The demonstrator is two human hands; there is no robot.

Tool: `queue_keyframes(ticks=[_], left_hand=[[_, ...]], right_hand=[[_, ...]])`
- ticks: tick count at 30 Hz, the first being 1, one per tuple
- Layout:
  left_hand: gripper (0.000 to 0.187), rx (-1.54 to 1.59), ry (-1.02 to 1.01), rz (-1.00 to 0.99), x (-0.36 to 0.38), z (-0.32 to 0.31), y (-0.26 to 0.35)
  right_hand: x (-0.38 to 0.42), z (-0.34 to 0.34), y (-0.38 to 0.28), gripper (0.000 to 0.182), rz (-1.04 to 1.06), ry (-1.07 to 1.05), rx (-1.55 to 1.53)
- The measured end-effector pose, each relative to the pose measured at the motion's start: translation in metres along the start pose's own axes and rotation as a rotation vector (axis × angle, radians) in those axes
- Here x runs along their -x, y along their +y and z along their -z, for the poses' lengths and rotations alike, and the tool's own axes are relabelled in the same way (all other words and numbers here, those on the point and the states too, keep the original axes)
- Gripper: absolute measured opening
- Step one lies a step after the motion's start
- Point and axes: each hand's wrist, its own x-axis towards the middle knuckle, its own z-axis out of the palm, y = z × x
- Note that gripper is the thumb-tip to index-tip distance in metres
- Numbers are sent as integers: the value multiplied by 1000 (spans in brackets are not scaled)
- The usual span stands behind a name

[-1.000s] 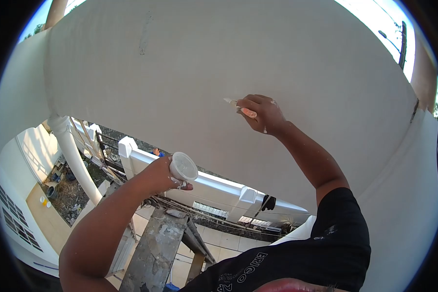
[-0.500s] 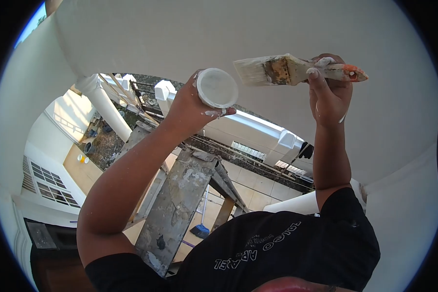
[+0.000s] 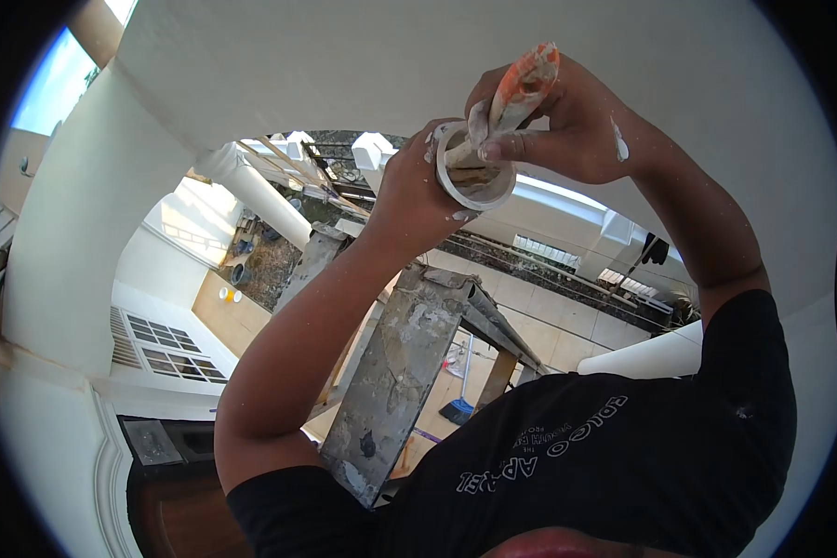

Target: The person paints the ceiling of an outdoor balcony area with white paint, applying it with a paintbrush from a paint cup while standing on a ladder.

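My left hand (image 3: 412,191) is wrapped round a small white plastic tub (image 3: 495,192), its mouth turned toward me. My right hand (image 3: 581,126) grips a paintbrush (image 3: 526,86) with a worn orange-and-white handle. The brush points down into the tub. Its bristles are inside, mostly hidden by the rim and my fingers. White paint marks both hands and my right wrist. A pale, smooth curved surface (image 3: 344,65) rises above and behind my hands.
Below me is a paint-stained grey plank (image 3: 395,363) on a stand. A blue broom (image 3: 457,409) stands on the tiled floor. A white column (image 3: 270,206) and a white railing wall (image 3: 567,200) lie beyond. A dark door (image 3: 191,502) is at lower left.
My right hand has brought the paintbrush leftward and turned it, putting its bristles into the tub. The tub has moved right in view and tilted. The whole view has shifted.
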Motion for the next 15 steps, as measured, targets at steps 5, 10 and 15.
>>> queue_keyframes(ticks=[5,10,15], left_hand=[[62,-134,-3,71,-1,0,-3],[67,-204,-2,225,-2,3,-7],[72,-104,-118,448,-1,6,-14]], right_hand=[[21,-22,15,34,-626,483,-602],[42,-40,40,29,-845,910,-1167],[32,-25,45,20,-782,1200,-1225]])
